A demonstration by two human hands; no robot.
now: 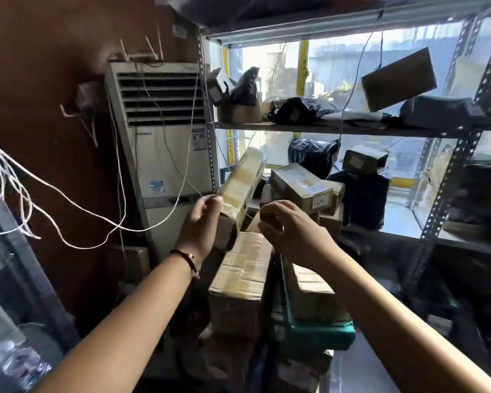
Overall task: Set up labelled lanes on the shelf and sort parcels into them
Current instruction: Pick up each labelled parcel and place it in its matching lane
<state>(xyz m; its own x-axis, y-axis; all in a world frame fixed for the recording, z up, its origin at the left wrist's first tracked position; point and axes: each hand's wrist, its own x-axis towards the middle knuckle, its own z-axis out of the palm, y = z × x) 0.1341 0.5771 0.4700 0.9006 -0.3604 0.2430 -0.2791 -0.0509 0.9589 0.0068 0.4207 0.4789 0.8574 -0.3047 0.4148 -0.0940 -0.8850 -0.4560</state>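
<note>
My left hand (203, 219) pinches a thin white string (97, 214) that trails off to the left in loops. My right hand (284, 228) is curled with its fingertips together near the same string; whether it holds the string I cannot tell. Both hands hover in front of a metal shelf (323, 129). A taped cardboard parcel (243, 180) leans tilted just behind my left hand. A labelled brown box (301, 185) sits on a pile of parcels on the lower shelf. Taped cartons (241, 279) are stacked below my hands.
A white floor-standing air conditioner (165, 131) stands left of the shelf. Black bagged parcels (298, 110) and a tilted brown box (398, 80) sit on the upper shelf. A perforated upright (454, 165) bounds the bay at right. More strings hang at far left.
</note>
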